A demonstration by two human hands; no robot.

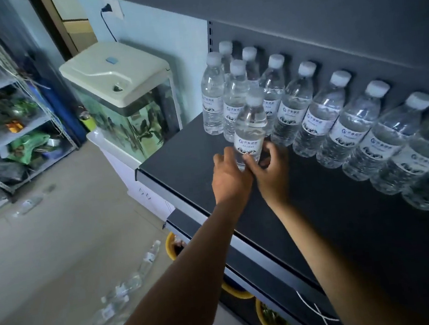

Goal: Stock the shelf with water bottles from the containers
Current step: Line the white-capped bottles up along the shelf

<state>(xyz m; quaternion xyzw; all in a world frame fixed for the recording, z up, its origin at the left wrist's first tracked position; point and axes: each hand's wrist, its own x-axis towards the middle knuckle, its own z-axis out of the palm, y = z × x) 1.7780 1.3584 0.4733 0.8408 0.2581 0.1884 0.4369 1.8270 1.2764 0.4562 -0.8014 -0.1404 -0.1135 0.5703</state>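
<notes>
Since the left hand (230, 178) and right hand (273, 174) both curl round the base of one water bottle (251, 128) near the shelf's (180, 153) left end, just ahead of the standing bottles (309, 108), a careless shove could topple its neighbours. The white labels (294, 111) carry a blue round logo (242, 141), and their writing is too small to read.

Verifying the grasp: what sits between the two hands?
Head view: one water bottle, its lower part gripped from both sides by the left hand and the right hand. Nothing else sits between them.
</notes>
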